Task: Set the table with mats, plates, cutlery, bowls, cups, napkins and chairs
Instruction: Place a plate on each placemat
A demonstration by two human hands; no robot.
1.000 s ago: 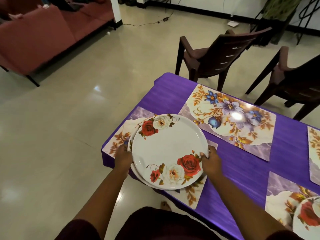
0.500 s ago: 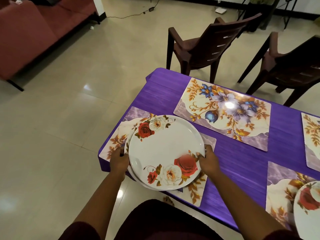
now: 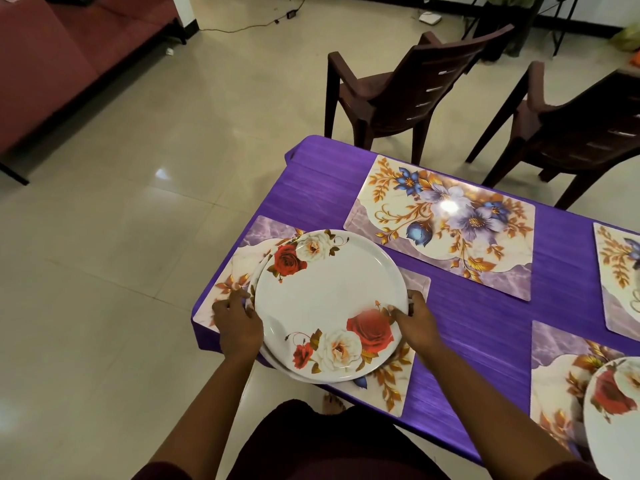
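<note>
Beige tiles, glossy, fill the room, with a red sofa [image 3: 69,57] up at ten o'clock and a cable trailing along the far wall. Purple cloth covers the table [image 3: 485,327], which runs from six o'clock out towards three. Two brown chairs [image 3: 408,91] stand at twelve and two o'clock, pulled back from the table's far edge, backs turned to the table. Four floral mats lie flat on the cloth; the far mat [image 3: 443,226] is bare, long side along the table's far edge. The near mat [image 3: 394,379] sits at the corner, mostly covered by a stack of plates [image 3: 329,299]. Top plate faces up, roses at eleven and five o'clock on its rim; a second rim peeks out beneath at the left. Left hand [image 3: 239,323] clasps the stack's nine o'clock edge, right hand [image 3: 415,320] clasps the top plate at four o'clock, thumb over the rim. Another plate [image 3: 613,410] rests on the mat at four o'clock, cut off by the frame.
</note>
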